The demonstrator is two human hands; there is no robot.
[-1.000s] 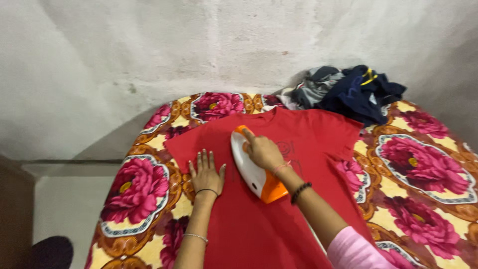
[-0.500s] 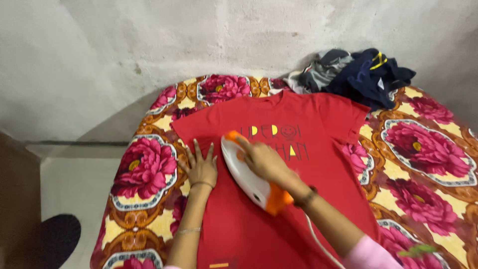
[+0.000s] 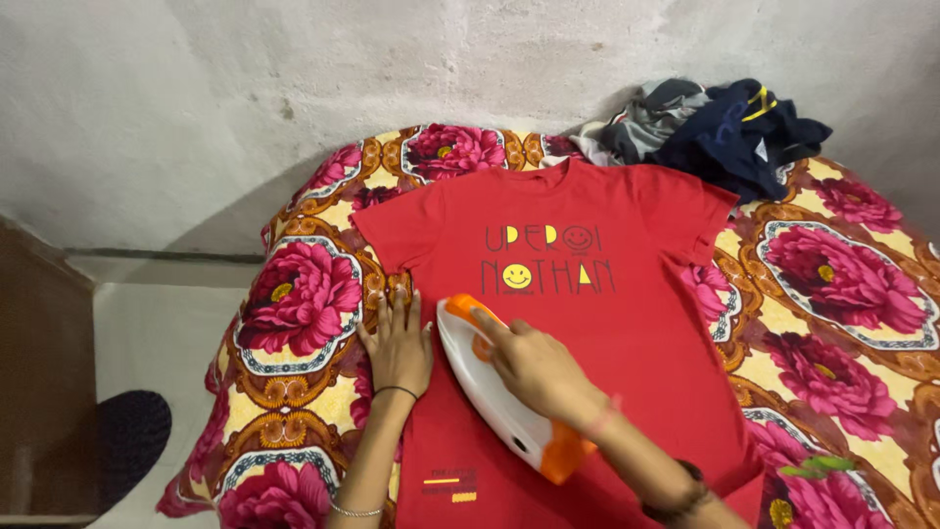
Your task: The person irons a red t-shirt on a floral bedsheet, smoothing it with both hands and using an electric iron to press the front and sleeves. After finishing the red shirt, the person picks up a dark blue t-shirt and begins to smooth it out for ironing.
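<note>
Red printed T-shirt (image 3: 627, 323) lies flat; white-orange iron (image 3: 494, 392) on it.

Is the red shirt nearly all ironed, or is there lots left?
Hard to say. The red printed T-shirt lies flat on the flowered blanket. The right hand holds the white and orange iron on its lower half; the left hand presses the side edge. A dark pile of clothes waits behind.
</note>
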